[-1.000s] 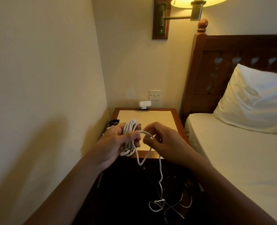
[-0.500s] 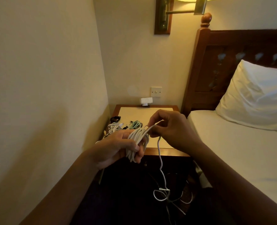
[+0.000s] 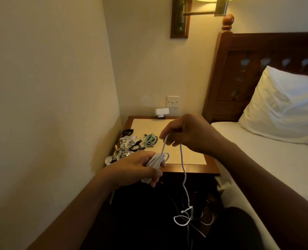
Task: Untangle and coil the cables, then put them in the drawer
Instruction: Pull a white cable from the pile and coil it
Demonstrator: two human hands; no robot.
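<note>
Head view, left fingers [image 3: 154,180] curled round white cable coil [image 3: 155,161], right fingers [image 3: 169,129] pinching its strand [image 3: 183,159]

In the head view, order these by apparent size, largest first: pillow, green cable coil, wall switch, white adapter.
1. pillow
2. green cable coil
3. wall switch and white adapter: they look alike, so unranked.

You worked with a bare left hand [image 3: 135,168] and a bare right hand [image 3: 189,132]. Your left forearm [image 3: 73,210] and right forearm [image 3: 257,177] were uncovered as far as they showed. The dark rounded form [image 3: 239,224] under your right forearm was too dim to identify.
</note>
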